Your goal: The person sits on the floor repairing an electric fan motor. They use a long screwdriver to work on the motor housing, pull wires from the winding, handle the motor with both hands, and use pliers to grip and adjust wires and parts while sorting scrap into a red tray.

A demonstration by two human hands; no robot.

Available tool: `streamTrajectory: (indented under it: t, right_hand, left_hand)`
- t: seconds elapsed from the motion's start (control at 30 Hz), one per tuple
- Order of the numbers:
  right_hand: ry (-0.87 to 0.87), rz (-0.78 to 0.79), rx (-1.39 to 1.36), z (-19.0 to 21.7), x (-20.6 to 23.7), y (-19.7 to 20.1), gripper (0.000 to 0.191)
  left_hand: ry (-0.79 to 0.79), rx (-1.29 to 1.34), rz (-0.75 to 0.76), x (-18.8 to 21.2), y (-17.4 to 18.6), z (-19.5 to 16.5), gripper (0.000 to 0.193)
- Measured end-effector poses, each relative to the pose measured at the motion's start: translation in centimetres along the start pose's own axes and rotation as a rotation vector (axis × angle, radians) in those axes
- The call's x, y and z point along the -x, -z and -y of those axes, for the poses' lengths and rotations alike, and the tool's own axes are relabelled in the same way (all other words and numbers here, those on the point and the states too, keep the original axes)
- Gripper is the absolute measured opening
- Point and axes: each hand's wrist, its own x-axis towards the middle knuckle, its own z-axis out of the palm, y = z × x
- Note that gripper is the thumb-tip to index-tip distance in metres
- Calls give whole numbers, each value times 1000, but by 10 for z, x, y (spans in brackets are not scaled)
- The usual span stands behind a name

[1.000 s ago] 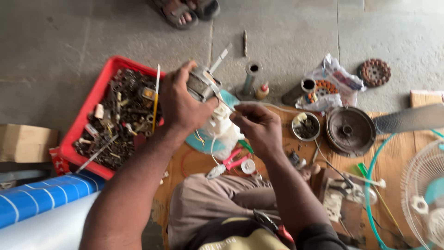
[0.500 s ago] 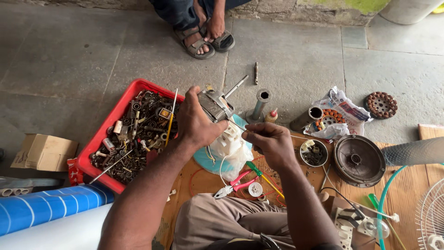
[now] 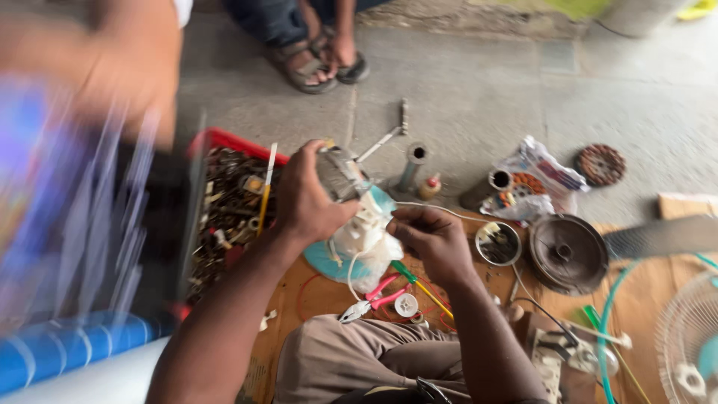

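A small grey metal fan motor (image 3: 338,173) with a white plastic housing (image 3: 364,232) beneath it is held up just left of frame centre, above a round teal plastic base (image 3: 321,259). The left hand (image 3: 305,196) is wrapped around the motor's metal body from the 9 o'clock side, fingers closed firmly on it. The right hand (image 3: 428,238), at 3 o'clock of the housing, is closed narrowly, fingertips pinched on what appears to be a thin white wire (image 3: 441,211) running off toward 2 o'clock; blur leaves the exact pinch point uncertain.

The motor is judged heavy and rigid for its size, best gripped round the metal casing, as it is now; the plastic housing looks lighter and more breakable, and the wire limp and easily strained at its joint.

At 9 o'clock of the motor a red plastic tray of scrap metal parts (image 3: 228,213) is seen. Pink-handled pliers (image 3: 366,303) lie at 6 o'clock, on brown cardboard (image 3: 314,295). A dark round metal motor cover (image 3: 567,253) rests at 3 o'clock. Another person's sandalled feet (image 3: 318,63) are placed at 12 o'clock.
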Motion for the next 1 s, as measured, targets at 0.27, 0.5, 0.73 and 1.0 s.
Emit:
streamTrajectory:
  t: [0.27, 0.5, 0.73, 1.0]
  right_hand:
    - [-271, -229, -23, -75, 32, 48, 26]
    - [-530, -428, 94, -116, 47, 53, 27]
    - [-548, -438, 399, -116, 44, 46, 35]
    - [-600, -414, 610, -118, 40, 42, 40]
  left_hand:
    - [-27, 13, 70, -1, 14, -6, 96]
    - [-51, 36, 81, -2, 18, -5, 95]
    - [-55, 53, 99, -4, 20, -8, 95]
    - [-32, 70, 131, -4, 22, -7, 98]
